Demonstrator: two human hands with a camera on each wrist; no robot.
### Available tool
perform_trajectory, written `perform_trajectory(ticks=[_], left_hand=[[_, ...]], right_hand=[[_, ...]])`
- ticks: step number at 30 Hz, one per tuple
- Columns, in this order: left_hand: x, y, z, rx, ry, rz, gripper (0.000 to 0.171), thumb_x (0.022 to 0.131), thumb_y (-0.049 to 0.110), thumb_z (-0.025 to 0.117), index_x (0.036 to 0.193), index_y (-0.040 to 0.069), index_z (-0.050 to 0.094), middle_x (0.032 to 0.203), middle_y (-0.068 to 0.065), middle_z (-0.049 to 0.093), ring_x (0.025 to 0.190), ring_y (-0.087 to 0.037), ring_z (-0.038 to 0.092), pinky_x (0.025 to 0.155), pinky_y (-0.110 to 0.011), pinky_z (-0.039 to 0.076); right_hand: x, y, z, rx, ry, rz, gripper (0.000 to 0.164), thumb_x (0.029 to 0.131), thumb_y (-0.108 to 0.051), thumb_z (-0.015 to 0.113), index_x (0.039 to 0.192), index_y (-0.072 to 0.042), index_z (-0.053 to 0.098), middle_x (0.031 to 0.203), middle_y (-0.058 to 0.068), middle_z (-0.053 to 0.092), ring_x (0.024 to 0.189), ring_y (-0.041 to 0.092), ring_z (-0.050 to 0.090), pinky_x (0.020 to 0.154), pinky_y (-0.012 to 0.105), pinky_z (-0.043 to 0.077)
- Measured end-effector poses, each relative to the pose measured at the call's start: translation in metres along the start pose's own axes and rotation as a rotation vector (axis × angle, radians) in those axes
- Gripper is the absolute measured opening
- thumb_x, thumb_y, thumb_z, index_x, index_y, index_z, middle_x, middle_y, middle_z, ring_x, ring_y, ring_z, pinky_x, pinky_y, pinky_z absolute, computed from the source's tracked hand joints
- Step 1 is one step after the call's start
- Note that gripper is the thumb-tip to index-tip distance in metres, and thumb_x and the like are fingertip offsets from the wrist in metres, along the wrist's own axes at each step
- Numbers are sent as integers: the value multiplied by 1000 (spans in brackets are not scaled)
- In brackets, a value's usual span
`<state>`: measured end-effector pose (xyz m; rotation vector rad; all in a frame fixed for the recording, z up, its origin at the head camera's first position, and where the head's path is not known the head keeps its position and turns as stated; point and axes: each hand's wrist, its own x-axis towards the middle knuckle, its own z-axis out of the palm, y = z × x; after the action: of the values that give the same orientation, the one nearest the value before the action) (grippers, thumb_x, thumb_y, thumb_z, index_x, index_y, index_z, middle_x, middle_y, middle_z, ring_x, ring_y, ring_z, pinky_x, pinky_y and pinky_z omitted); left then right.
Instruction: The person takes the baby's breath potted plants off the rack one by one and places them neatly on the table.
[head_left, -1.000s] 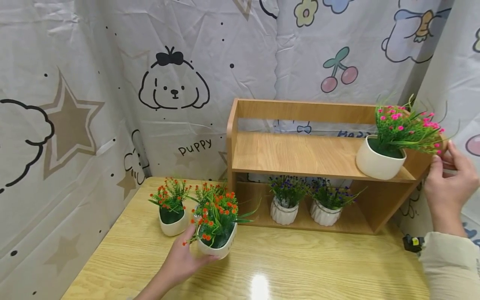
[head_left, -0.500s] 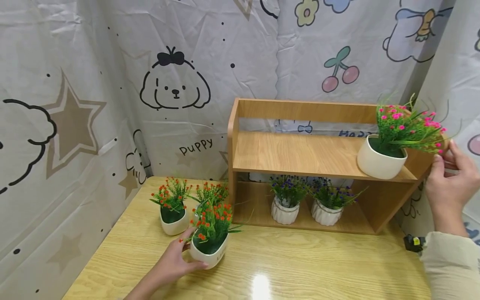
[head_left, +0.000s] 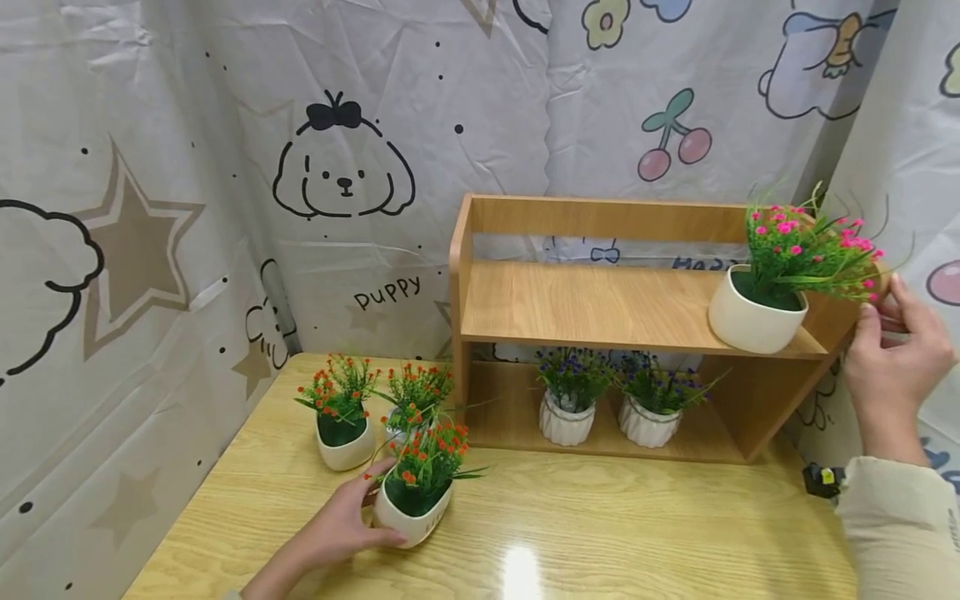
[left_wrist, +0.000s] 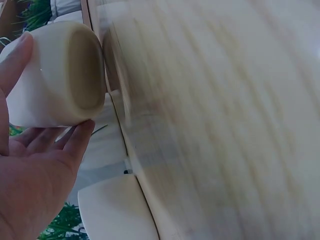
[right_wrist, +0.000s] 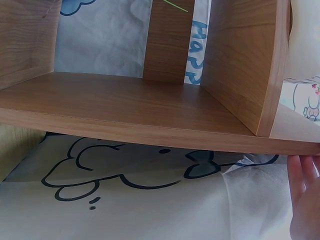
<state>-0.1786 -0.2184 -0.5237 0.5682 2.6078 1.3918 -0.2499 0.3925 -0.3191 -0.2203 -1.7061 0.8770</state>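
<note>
My left hand [head_left: 337,517] grips a small white pot of orange flowers [head_left: 412,508], thumb on the near side and fingers behind. In the left wrist view, the underside of the held flowerpot [left_wrist: 85,75] shows, close over the tabletop. Two more orange-flowered plants stand just behind it: a flowerpot [head_left: 347,446] to the left, and one partly hidden by the held plant [head_left: 420,387]. At the far right, my right hand [head_left: 900,350] holds the side edge of a two-tier wooden shelf [head_left: 577,304]; in the right wrist view its fingers [right_wrist: 296,175] press against the board's edge.
On the upper tier, a large white pot with pink flowers [head_left: 757,317] sits at the right end. Two ribbed white pots with purple flowers, one left [head_left: 567,421] and one right [head_left: 649,423], stand on the lower tier. A small black object [head_left: 821,481] lies by the right sleeve.
My left hand has brought the orange-flowered pot left and toward me, away from the shelf. The right hand stays at the shelf's side.
</note>
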Motion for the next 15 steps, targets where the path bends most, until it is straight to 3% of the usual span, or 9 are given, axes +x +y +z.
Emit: perform_trajectory(ticks=[7,12,15], left_hand=[[4,-10,-12,-38,-39,-16,108,72,30,97,155,-5,37,154,-28,47,135,-43,55,108,-27,50],[1,-13,-20,42,-29,-65,109,69,35,98,152,-7,41,153,-28,49,137,-45,52,113,-48,48],[-1,-14,-22,87,-8,-101,108,64,40,99,149,-2,48,149,-22,56,138,-45,51,114,-62,41]], right_hand=[[1,0,1,-2,7,-14,36,99,-7,62,134,-12,69,94,-38,48,80,-26,49,77,-3,44],[0,1,2,-19,-3,-22,37,101,-7,61,136,-16,68,95,-39,46,81,-26,48,78,-3,45],[0,1,1,-6,6,-18,36,100,-7,62,134,-15,69,94,-39,47,80,-26,49,77,-3,44]])
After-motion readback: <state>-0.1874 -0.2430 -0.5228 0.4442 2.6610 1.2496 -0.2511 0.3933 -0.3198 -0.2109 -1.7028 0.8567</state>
